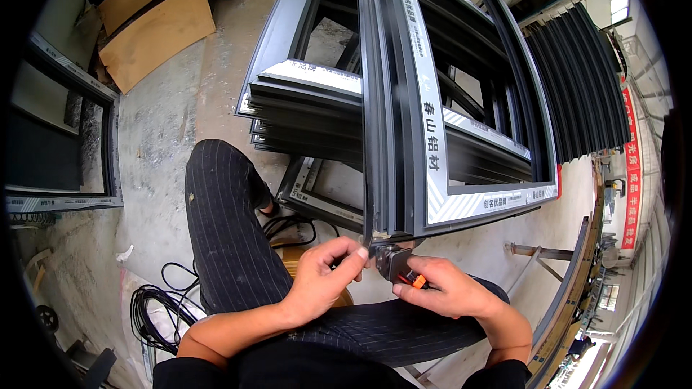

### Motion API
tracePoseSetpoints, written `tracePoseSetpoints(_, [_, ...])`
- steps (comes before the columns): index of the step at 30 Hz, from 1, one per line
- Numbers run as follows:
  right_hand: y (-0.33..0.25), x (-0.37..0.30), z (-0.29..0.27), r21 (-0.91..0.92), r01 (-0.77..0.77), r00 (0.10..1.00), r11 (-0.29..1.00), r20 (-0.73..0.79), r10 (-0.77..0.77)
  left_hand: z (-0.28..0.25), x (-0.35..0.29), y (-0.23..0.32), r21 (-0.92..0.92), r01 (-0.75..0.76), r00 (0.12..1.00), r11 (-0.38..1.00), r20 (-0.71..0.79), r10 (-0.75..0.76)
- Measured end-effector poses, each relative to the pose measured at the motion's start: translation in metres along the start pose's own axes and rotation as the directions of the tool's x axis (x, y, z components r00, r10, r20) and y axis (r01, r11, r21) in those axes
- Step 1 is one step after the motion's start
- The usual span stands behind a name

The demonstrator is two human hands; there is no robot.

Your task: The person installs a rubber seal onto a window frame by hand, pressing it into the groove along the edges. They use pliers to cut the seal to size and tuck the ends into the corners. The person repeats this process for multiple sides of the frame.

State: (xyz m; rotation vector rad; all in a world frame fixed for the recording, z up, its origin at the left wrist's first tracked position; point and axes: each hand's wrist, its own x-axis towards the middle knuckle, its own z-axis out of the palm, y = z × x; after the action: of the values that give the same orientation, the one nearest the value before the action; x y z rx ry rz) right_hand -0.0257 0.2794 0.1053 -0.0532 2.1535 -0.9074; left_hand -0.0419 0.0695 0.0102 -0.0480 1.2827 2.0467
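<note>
Tall dark window frames point(438, 166) with light protective film stand stacked in front of me. A thin dark strip point(366, 194) runs down the nearest frame edge and ends near its lower corner. My left hand point(326, 274) pinches with thumb and forefinger at the lower end of this strip. In my right hand point(450, 286) is a small hand tool point(393, 264) with a flat dark head and an orange part near the grip. Its head sits just below the frame corner, close to my left fingertips. Its exact kind cannot be made out.
An opened cardboard box point(158, 36) lies at the far left, above another frame point(114, 151). Coiled black cable point(155, 313) rests on the floor beside my leg. Stacked dark profiles point(577, 83) and a long rack point(569, 295) stand to the right.
</note>
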Motion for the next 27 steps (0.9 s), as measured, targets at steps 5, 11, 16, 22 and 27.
tracePoseSetpoints(5, [-0.009,0.004,-0.005,0.325,-0.109,0.993,0.94,0.074,0.09,0.001,0.0,-0.003,0.017,-0.026,0.999,1.0,-0.034,0.027])
tracePoseSetpoints(11, [0.03,0.003,0.024,0.596,-0.149,0.975,0.789,0.221,0.017,0.005,0.0,-0.002,-0.012,-0.012,1.0,1.0,-0.027,0.011])
tracePoseSetpoints(16, [0.033,-0.01,0.022,0.898,-0.248,0.921,0.365,0.335,-0.198,0.003,-0.001,-0.002,-0.029,0.0,1.0,1.0,-0.029,-0.001])
tracePoseSetpoints(22, [0.023,-0.008,0.045,0.689,-0.064,0.996,0.722,-0.001,0.09,0.004,-0.001,0.001,-0.042,0.021,1.0,0.999,-0.016,-0.022])
tracePoseSetpoints(27, [0.017,-0.052,-0.006,0.479,0.549,0.835,0.685,-0.281,-0.473,0.004,-0.002,-0.004,-0.063,0.002,0.998,0.998,-0.061,-0.006])
